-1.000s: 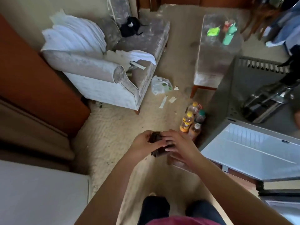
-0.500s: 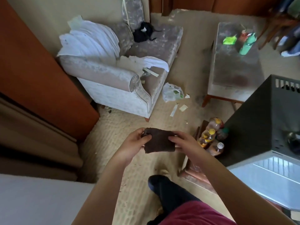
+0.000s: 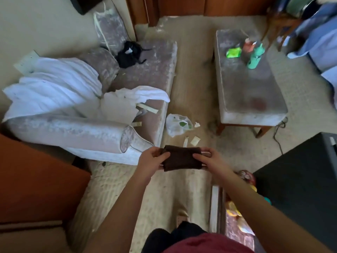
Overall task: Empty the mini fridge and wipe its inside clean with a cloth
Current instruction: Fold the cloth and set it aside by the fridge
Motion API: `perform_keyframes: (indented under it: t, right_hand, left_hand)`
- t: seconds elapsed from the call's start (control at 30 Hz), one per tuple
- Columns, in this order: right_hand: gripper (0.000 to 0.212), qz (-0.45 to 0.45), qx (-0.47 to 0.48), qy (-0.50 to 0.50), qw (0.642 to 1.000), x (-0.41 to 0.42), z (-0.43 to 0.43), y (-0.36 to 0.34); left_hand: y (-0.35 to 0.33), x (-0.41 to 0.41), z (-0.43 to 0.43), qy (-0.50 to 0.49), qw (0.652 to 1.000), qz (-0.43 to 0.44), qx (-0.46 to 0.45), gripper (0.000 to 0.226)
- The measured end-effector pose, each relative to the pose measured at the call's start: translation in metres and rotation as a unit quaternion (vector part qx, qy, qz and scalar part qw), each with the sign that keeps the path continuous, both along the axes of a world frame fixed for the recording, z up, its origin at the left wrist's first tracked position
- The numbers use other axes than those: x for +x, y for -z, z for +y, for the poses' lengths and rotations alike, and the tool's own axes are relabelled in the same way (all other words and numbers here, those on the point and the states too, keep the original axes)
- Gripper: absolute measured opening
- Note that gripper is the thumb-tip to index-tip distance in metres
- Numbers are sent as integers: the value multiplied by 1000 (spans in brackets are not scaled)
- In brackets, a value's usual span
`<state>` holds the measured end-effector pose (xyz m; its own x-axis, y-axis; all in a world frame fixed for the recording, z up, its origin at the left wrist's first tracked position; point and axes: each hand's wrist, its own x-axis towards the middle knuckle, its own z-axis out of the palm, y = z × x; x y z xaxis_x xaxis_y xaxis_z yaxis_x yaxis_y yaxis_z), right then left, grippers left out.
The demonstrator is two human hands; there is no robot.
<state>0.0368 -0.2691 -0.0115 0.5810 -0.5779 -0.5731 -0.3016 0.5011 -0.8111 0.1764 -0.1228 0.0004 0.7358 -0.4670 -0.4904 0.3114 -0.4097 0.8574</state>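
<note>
A dark brown cloth is stretched flat between my two hands above the carpet. My left hand grips its left edge and my right hand pinches its right edge. The black mini fridge fills the lower right corner; only its dark top and side show, its inside is hidden. Several drink bottles stand on the floor beside it, partly covered by my right forearm.
A pale armchair with white sheets stands to the left. An upholstered bench holds a green bottle and packets. A plastic bag and paper scraps lie on the carpet. A wooden cabinet is at lower left.
The bunched cloth has been spread out flat between both hands. The view has swung left and up, so the open fridge door and its white inside have left the frame.
</note>
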Motion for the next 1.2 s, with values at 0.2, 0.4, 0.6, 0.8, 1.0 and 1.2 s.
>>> perform_keyframes:
  t: [0.2,0.4,0.6,0.8,1.0,1.2]
  right_hand:
    - [23,6,12,94,995,47,-86,0]
    - [25,17,8,190,982,87,-186,15]
    - [24,57,-23,303,951,122,-294,23]
    - [16,177,-74,380,905,127,-397,53]
    - [25,214,-49,349,911,117,-527,137]
    - [25,260,-15,300,918,101,-680,262]
  left_hand:
    - [1,66,-109,81,997,19,-5,20]
    - [17,128,-250,191,980,50,-9,22]
    - [41,176,-411,275,958,82,12,30]
    - [76,178,-554,331,932,133,66,15]
    - [151,165,-687,342,922,124,131,17]
    - [254,132,-831,315,913,140,219,17]
